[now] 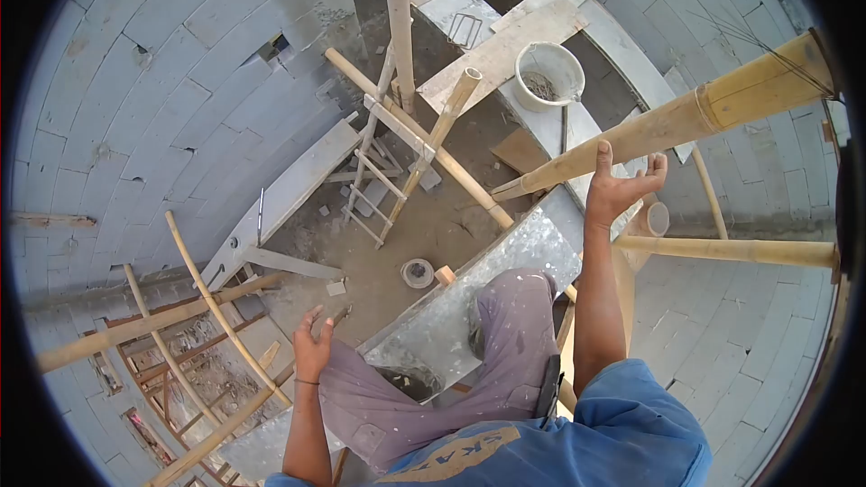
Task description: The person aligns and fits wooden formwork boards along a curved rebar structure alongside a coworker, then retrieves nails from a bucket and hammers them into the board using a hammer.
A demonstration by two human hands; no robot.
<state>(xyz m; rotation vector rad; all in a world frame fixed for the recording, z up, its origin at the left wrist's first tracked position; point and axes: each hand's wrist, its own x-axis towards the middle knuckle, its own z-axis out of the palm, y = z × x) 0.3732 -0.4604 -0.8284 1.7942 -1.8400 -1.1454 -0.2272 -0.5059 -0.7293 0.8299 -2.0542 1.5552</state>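
My right hand (622, 182) is raised beside a thick slanting bamboo pole (667, 126). Its thumb and fingers are apart, and they overlap the pole's lower edge; I cannot tell whether they touch it. Over by my knee, my left hand (313, 347) hangs with its fingers spread and nothing visible in it. I am seated on a paint-spattered plank (437, 329), legs bent, wearing dusty trousers (519, 343) and a blue shirt (622, 428).
A white bucket (564, 72) with grey material inside stands on boards at upper right. Below are a wooden ladder-like frame (374, 203), a small pail (418, 273) and a plank bench (289, 185). Bamboo poles (474, 185) cross the space between block walls (180, 81).
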